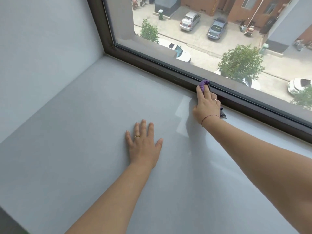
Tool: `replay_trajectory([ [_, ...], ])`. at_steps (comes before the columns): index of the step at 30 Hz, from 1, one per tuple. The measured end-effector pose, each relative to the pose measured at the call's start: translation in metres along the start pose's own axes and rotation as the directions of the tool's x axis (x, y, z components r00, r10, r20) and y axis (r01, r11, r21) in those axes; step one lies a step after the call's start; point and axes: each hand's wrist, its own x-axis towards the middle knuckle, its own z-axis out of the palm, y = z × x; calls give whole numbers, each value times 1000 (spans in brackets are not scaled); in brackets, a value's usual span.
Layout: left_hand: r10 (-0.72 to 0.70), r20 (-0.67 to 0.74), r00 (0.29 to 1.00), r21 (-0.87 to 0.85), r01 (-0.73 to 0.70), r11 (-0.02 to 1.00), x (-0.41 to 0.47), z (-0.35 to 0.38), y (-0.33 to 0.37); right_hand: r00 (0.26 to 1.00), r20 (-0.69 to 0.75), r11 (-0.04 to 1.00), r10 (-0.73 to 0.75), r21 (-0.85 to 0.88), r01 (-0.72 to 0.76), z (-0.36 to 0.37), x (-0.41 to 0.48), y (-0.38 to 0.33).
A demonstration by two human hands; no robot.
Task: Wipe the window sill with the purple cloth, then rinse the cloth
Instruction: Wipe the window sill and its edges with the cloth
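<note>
— Your right hand (206, 105) was right of centre in the frame, up against the dark window frame (152, 65), with the purple cloth (203, 85) bunched under it. Your fingers were curled over the cloth and pressed it into the lower rail, where the rail met the window sill (84, 132)

— I saw that too. One purple fold stuck out past your fingertips, touching the rail, and a darker corner of the cloth poked out beside your wrist, lying on the sill. You wore a ring (214, 99) on that hand and a thin red thread (209, 117) round the wrist

— Your left hand (143, 142) held nothing. It lay flat on the sill at lower centre, palm down, fingers straight and slightly spread, thumb out to the right, well apart from the cloth. A gold ring (137, 136) sat on one finger

— Both your forearms were bare and reached up from the bottom edge. The sill was pale grey-blue and ran to a corner at upper left, where it met a plain pale wall (42, 56)

— Through the glass (121, 19), across the top right of the frame, you looked down on a paved yard (199, 38) with parked cars (190, 21), leafy trees (241, 63) and brick buildings (243, 9)
</note>
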Motion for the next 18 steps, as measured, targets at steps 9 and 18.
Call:
replay_trajectory([
  [9,-66,-44,997,-21,66,998,27,-11,-57,991,53,992,-119,-44,122,6,40,-81],
  [18,-169,-72,983,-50,166,985,47,-19,-106,975,95,973,-199,-103,209,13,75,-159],
])
